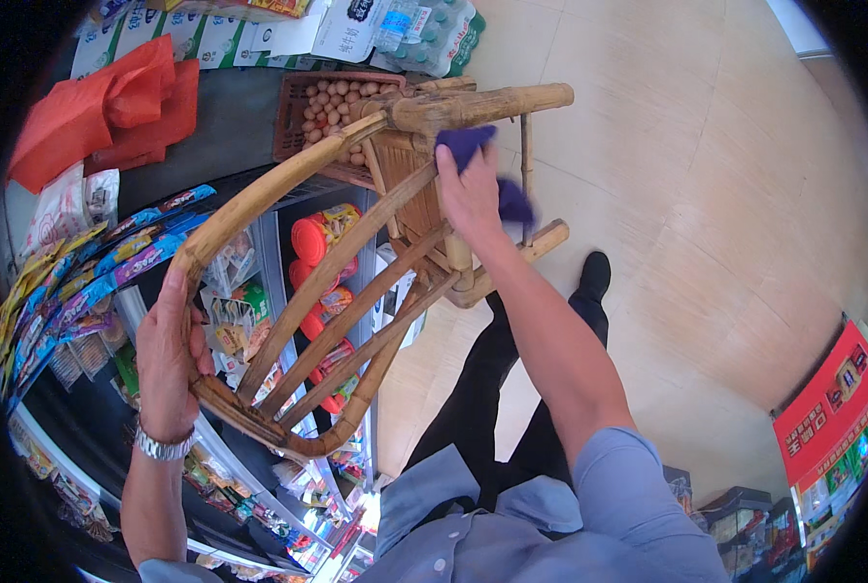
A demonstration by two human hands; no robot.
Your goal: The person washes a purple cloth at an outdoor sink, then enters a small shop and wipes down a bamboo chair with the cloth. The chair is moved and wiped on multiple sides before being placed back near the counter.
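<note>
A bamboo chair (288,160) is tilted in front of me, its slatted back towards me and its legs pointing away to the right. Around the curved top rail of the backrest closes my left hand (171,350), which has a metal watch at the wrist. My right hand (472,191) presses a dark purple cloth (466,144) against the frame near the seat (413,193); part of the cloth hangs beyond the fingers. The palm side of my right hand is hidden.
Beyond the chair are a crate (288,120) of eggs, milk cartons (222,40) and wrapped bottles (434,36). Red bags (113,113) lie on the dark counter (237,116). Snack shelves (230,452) run along the left. Tiled floor (667,218) spreads right, with a red display (827,408) beside it.
</note>
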